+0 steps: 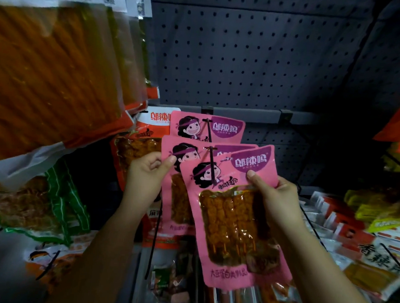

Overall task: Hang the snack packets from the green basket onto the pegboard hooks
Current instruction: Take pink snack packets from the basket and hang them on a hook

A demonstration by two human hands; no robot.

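Three pink snack packets with a cartoon face hang along a black hook (209, 161) in front of the grey pegboard (255, 62). My right hand (274, 200) pinches the right edge of the front pink packet (232, 221), which shows orange skewers through a clear window. My left hand (147, 174) grips the left edge of the middle pink packet (182, 155). The rear pink packet (207, 126) hangs untouched farther back on the hook. The green basket is not in view.
Large orange stick packets (56, 65) hang at the upper left. An orange packet of the same brand (139, 146) hangs left of the pink ones. A green-striped bag (59, 202) sits lower left. Red and yellow packets (351, 222) crowd the right; more snacks lie below.
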